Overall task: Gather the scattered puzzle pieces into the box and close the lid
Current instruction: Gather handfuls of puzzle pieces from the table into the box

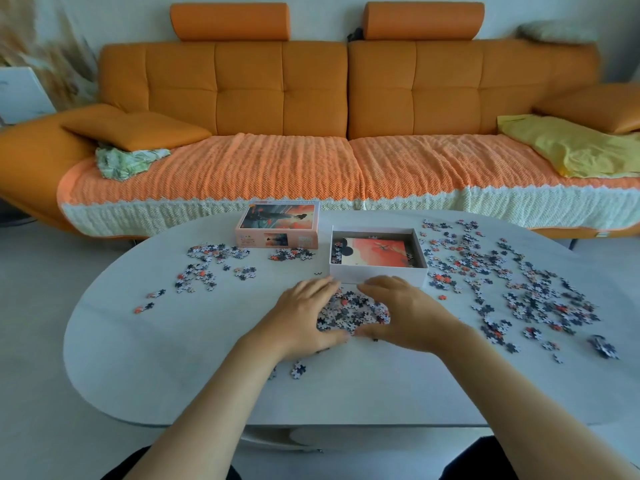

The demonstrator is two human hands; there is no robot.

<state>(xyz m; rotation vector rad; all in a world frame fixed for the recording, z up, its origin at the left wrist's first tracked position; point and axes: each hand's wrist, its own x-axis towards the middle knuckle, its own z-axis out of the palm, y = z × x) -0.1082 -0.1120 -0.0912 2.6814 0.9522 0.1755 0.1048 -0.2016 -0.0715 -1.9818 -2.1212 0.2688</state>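
As both forearms reach fwd from the bottom edge, the left hand (304, 315) and right hand (407, 313) are laid palm-down on the table (346, 393). They are angled toward each other, w/ thumbs nearly touching at the near side. A heap of puzzle pieces (353, 315) is cupped between them. Fingers of both hands are held nearly straight, only gently curved, and pressed vs. the heap's edges. Nothing is pinched or lifted, so neither hand is closed on anything.

The box (377, 274), white and uncovered, is set just beyond the fingertips, near table centre. An orange picture sheet (381, 252) and a few pieces are seen inside. The lid (278, 223), printed w/ a figure vs. a reddish sky, is placed left of the box, apart from it. Print on the lid's side is too small to be read.

At right, loose pieces (512, 282) are spread thickly; a thinner scatter (204, 266) is seen at left. An orange sofa (311, 98) is seen behind.
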